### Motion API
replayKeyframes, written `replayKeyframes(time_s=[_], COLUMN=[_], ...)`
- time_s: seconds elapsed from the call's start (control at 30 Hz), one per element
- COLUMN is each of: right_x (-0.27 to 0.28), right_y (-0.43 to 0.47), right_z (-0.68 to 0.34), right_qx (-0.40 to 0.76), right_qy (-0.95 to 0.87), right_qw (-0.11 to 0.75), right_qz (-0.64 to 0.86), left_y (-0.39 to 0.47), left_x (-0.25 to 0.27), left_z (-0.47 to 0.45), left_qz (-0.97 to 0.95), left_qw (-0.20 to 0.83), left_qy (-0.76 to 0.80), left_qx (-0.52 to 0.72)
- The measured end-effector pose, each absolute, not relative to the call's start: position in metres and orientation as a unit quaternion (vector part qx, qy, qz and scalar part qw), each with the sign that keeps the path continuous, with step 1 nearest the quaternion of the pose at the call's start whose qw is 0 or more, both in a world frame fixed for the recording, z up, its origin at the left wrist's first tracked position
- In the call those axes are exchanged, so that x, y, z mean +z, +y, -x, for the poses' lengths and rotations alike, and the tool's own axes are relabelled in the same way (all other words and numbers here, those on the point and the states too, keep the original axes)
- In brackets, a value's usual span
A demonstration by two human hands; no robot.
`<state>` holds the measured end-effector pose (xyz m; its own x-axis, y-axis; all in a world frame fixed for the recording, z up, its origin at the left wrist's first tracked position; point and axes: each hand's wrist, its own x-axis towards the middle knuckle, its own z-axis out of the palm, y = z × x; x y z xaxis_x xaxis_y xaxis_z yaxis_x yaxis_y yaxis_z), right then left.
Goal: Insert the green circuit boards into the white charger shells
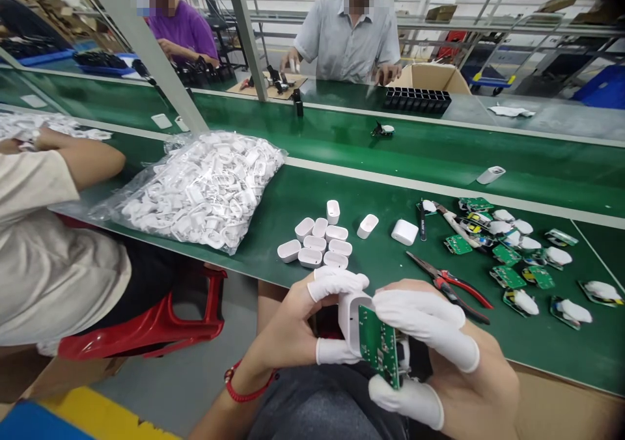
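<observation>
My left hand (305, 319), with white finger covers, grips a white plastic housing (347, 323) by its sides, the open end facing right. In my right hand (439, 342) is a green circuit board (378, 345) with components on its far side, held between covered fingers and thumb. The board's left edge is at the housing's mouth; how far it reaches inside I cannot tell. Just beyond my hands stand several empty white housings (312, 243) in a cluster. A white housing (404, 232) lies on its side near red-handled pliers (452, 286).
Several circuit boards (508, 255) with white pads lie at the right, beside black tweezers (422, 222) and pale-handled pliers (456, 224). A clear bag (205, 189) of white parts sits at the left. A co-worker's arm (88, 160) is at far left, above a red stool (161, 323).
</observation>
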<state>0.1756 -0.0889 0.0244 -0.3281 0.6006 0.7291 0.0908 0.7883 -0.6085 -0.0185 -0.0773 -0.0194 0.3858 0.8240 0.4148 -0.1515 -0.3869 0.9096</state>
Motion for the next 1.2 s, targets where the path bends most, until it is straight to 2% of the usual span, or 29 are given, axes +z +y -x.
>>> replayKeyframes(time_s=[0.2, 0.43, 1.2], right_x=[0.028, 0.027, 0.030], right_y=[-0.096, -0.102, -0.093], right_z=[-0.176, -0.176, -0.164], right_qx=[0.174, 0.178, 0.073], right_qy=[-0.811, -0.806, -0.836], right_qw=[0.509, 0.504, 0.477], right_qz=[0.229, 0.254, 0.261], left_y=[-0.077, -0.080, -0.079], left_x=[-0.015, -0.013, -0.010], left_z=[0.019, 0.019, 0.017], left_qz=[-0.701, -0.713, -0.668], left_qw=[0.451, 0.439, 0.502], left_qy=[0.235, 0.235, 0.210], left_qx=[0.500, 0.493, 0.507])
